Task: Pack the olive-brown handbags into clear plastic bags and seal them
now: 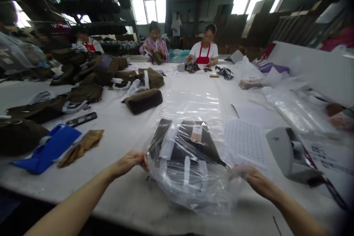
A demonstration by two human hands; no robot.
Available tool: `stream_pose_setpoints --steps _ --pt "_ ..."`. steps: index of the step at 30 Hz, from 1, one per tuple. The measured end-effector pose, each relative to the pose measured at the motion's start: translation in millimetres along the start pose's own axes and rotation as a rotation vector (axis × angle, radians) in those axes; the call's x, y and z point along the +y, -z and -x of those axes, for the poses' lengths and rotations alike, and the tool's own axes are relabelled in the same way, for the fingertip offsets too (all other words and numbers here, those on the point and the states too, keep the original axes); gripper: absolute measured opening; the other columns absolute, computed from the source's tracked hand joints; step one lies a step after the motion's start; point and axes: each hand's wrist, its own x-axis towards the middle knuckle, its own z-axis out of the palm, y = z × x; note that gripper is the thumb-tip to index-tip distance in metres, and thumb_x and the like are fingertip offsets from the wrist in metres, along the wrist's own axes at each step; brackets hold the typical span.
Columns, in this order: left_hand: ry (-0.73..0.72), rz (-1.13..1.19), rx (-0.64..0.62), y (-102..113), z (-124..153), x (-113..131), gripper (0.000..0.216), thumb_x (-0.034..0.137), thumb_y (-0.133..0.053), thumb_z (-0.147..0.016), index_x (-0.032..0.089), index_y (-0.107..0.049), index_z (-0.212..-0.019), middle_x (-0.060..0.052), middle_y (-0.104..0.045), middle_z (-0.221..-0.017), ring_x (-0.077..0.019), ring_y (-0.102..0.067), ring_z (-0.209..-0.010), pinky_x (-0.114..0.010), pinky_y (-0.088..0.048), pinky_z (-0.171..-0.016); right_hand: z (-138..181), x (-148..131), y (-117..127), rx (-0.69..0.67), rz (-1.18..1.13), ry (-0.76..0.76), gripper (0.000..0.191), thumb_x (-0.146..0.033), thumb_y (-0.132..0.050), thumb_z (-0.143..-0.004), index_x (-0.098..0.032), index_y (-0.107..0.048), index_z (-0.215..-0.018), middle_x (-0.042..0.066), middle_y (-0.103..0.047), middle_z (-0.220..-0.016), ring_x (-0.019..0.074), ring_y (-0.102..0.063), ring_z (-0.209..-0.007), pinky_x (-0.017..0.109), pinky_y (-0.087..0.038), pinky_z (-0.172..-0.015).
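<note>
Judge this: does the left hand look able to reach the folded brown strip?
Probably yes, after releasing the clear bag: nothing visible stands between the left hand and the folded brown strip.

Gap left of bag (190,180), device (282,153) perhaps obstructing right

Both bare arms (83,198) reach in from the near side, left hand (131,161) and right hand (246,173) well apart, left fingers (143,159) curled, right ones blurred!

From my remote place, I see one bright blue folded material (52,147) beside a crumpled brown cloth (83,144). A white printed sheet (243,140) lies near a grey rounded device (280,151).
</note>
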Motion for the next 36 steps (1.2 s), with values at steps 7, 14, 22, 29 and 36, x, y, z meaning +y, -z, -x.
stream_pose_setpoints --steps 7,14,22,29,36 --pt "0.059 -0.076 -0.029 -51.4 16.6 -57.3 0.041 0.047 -0.044 -0.086 0.016 -0.068 -0.075 -0.005 -0.069 -0.078 -0.0192 -0.062 -0.079 -0.03 -0.046 -0.081 14.6 40.7 -26.1 -0.281 -0.036 -0.104 0.049 -0.056 -0.037 -0.087 -0.018 -0.07 -0.082 0.006 -0.068 -0.085 0.0237 -0.061 -0.084 0.037 -0.045 -0.085" --pt "0.016 -0.703 -0.365 -49.5 41.5 -22.3 0.034 0.027 -0.059 -0.072 0.029 -0.065 -0.105 -0.004 -0.062 -0.118 -0.0272 -0.053 -0.113 -0.041 -0.035 -0.101 51.0 51.7 16.9 -0.373 -0.119 -0.246 0.047 -0.043 -0.07 -0.07 -0.026 -0.062 -0.113 0.007 -0.058 -0.122 0.0292 -0.047 -0.118 0.045 -0.03 -0.105" --pt "-0.219 -0.973 -0.229 -108.2 -11.1 61.4 0.038 0.014 -0.043 -0.08 0.03 -0.065 -0.107 -0.002 -0.064 -0.114 -0.0216 -0.059 -0.104 -0.033 -0.045 -0.092 133.7 109.3 44.9 0.817 -0.189 -0.363 0.032 -0.045 -0.066 -0.071 -0.022 -0.065 -0.093 0.007 -0.067 -0.095 0.0255 -0.06 -0.095 0.044 -0.045 -0.091" --pt "-0.375 -0.684 -0.181 -253.2 -204.8 108.5 0.026 0.021 -0.043 -0.085 0.02 -0.066 -0.097 -0.004 -0.069 -0.096 -0.0173 -0.062 -0.087 -0.027 -0.047 -0.082 87.9 121.6 34.6 0.9 0.347 -0.173 0.024 -0.039 -0.054 -0.081 -0.023 -0.061 -0.098 0.006 -0.062 -0.102 0.0232 -0.057 -0.096 0.039 -0.048 -0.083" --pt "-0.118 -1.001 -0.294 -310.0 -318.1 76.3 0.028 0.027 -0.04 -0.087 0.014 -0.062 -0.1 -0.012 -0.066 -0.101 -0.0251 -0.059 -0.095 -0.036 -0.045 -0.084 69.5 150.7 36.2 0.978 0.533 -0.143 0.028 -0.033 -0.054 -0.082 -0.022 -0.056 -0.108 0.008 -0.058 -0.111 0.0247 -0.052 -0.104 0.043 -0.046 -0.089"
